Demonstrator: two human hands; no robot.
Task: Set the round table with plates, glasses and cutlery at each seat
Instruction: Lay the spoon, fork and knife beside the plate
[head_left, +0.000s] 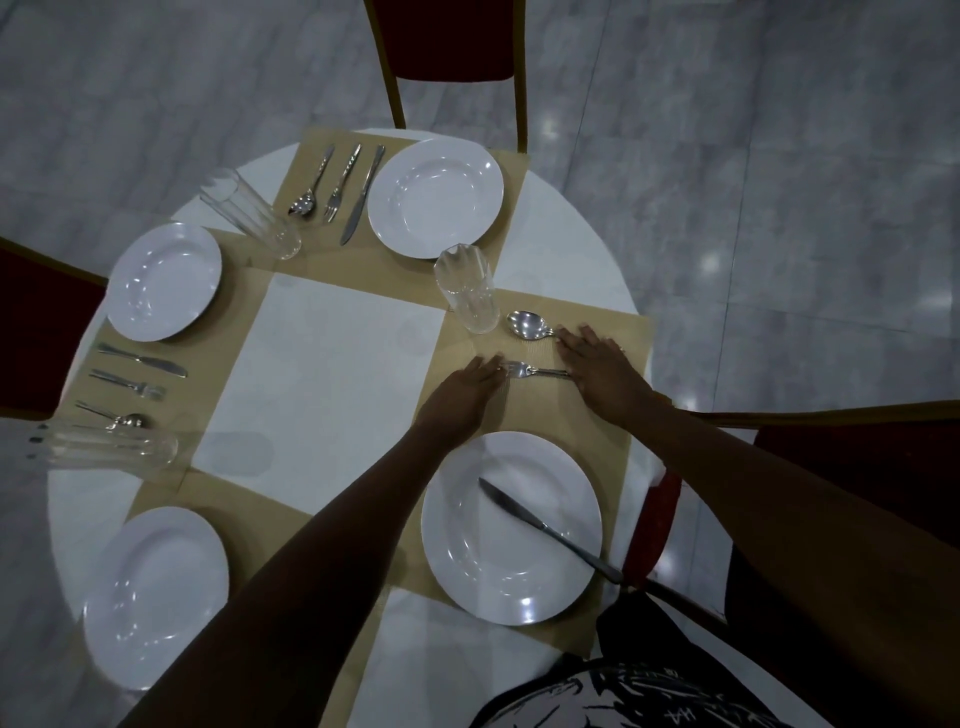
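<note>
**Squaring up the fork beside the near-right plate**

Taking the near-right plate (511, 527) as the landmark, and reading across from the left: the left hand (475, 382) lies flat on the mat beyond that plate, fingers straight and together, their tips touching the pronged end of the fork (532, 370). It grips nothing; it looks to be nudging the fork into line. The fork lies beyond the plate, its long axis running left to right, prongs pointing left toward the table's middle, handle to the right. The right hand (597, 358) is likewise flat with straight fingers, resting over the fork's handle end and touching the handle of the spoon (530, 326), which lies just beyond the fork, bowl to the left. I judge the two hands are setting both pieces parallel. A knife (545, 527) lies slantwise across the plate itself, blade toward the far left, probably waiting its turn. A glass (467, 291) stands beyond the spoon.
</note>
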